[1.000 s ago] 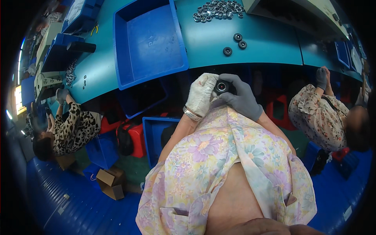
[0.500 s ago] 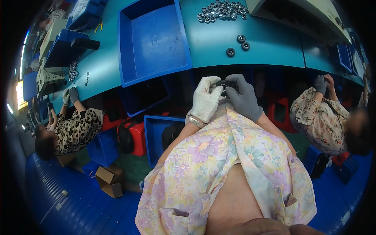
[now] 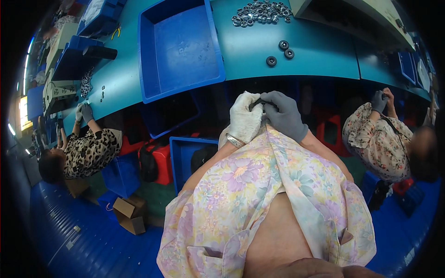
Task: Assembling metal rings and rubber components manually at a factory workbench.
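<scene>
My left hand [image 3: 245, 116], in a white knitted glove, and my right hand [image 3: 286, 113], in a grey glove, meet in front of my chest, just off the table's near edge. Between them they grip a small black tyre [image 3: 263, 101], mostly covered by my fingers. Both hands are closed, with fingertips pressed round it. Beyond them on the teal table [image 3: 310, 62] lie a few small black wheels [image 3: 271, 60] with silvery centres. Farther back is a pile of shiny chrome wheel hubs [image 3: 262, 14].
A large blue tray [image 3: 183, 51] stands on the table to the left, its near rim at the edge. A pale machine housing [image 3: 357, 21] is at the far right. Co-workers sit at the left [image 3: 92, 150] and right [image 3: 378, 139]. Below are a red stool [image 3: 160, 162] and an open carton [image 3: 130, 215].
My fingers have closed further over the tyre, and the shiny metal seen in its middle before is now hidden. My right hand has rolled slightly inward.
</scene>
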Demonstrator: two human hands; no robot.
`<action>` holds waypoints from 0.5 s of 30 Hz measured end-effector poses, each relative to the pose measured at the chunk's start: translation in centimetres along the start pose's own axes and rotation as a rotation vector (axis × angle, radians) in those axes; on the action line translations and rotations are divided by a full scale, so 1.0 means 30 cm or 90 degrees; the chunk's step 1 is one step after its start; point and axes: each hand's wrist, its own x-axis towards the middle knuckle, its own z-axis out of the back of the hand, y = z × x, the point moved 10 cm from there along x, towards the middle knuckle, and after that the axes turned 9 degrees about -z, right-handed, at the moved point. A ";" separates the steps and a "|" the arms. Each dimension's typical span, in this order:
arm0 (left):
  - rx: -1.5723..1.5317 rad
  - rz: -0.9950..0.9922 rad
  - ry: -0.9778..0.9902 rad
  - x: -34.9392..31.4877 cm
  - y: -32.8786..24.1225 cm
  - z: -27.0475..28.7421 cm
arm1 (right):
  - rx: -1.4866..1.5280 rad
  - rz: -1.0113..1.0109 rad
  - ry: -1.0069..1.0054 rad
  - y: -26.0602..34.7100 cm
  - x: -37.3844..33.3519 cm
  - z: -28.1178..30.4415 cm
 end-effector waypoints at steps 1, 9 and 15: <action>0.000 0.001 -0.001 0.000 0.001 -0.004 | 0.014 -0.004 0.004 -0.013 0.000 -0.002; -0.273 0.183 0.035 0.017 0.018 -0.028 | 0.341 -0.228 0.098 -0.102 -0.008 -0.004; -0.436 0.162 0.078 0.025 0.019 -0.062 | 0.401 -0.191 0.149 -0.098 -0.012 -0.003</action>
